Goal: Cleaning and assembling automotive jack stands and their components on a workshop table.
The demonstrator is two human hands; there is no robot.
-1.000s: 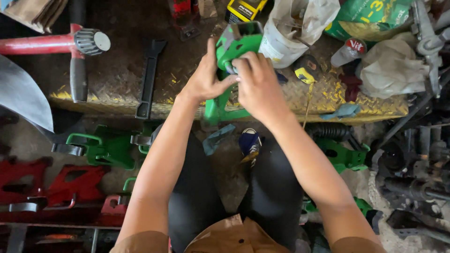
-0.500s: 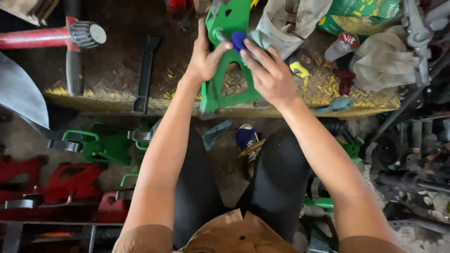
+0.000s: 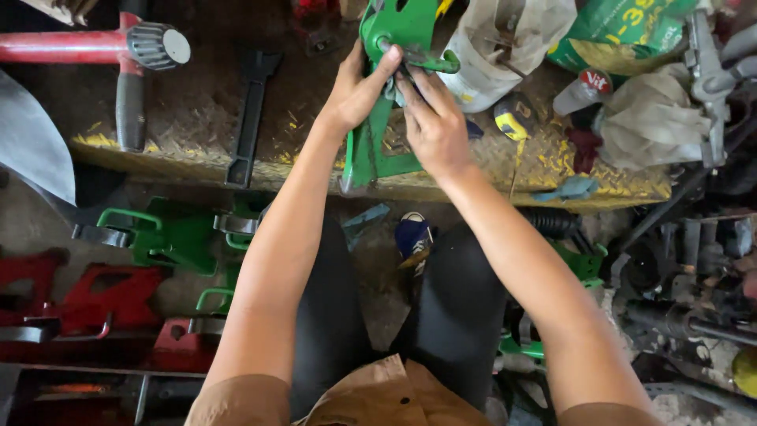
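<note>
A green metal jack stand frame (image 3: 377, 150) stands tilted on the yellow-edged checker-plate bench (image 3: 181, 130). My left hand (image 3: 356, 88) grips its upper part from the left side. My right hand (image 3: 432, 118) is on its right side, fingers closed around a green curved handle piece (image 3: 432, 61) at the top of the frame. The top of the frame runs out of view.
A black flat wrench (image 3: 246, 118) and a red tool with a black knob (image 3: 130, 47) lie on the bench at left. White sacks (image 3: 505, 47), a yellow tape measure (image 3: 514, 118) and a bottle (image 3: 579, 88) sit at right. Green (image 3: 169, 237) and red stands (image 3: 95, 300) lie on the floor.
The green frame has been raised and tipped more upright, and both hands have moved up to its top. The right hand now holds the curved handle piece.
</note>
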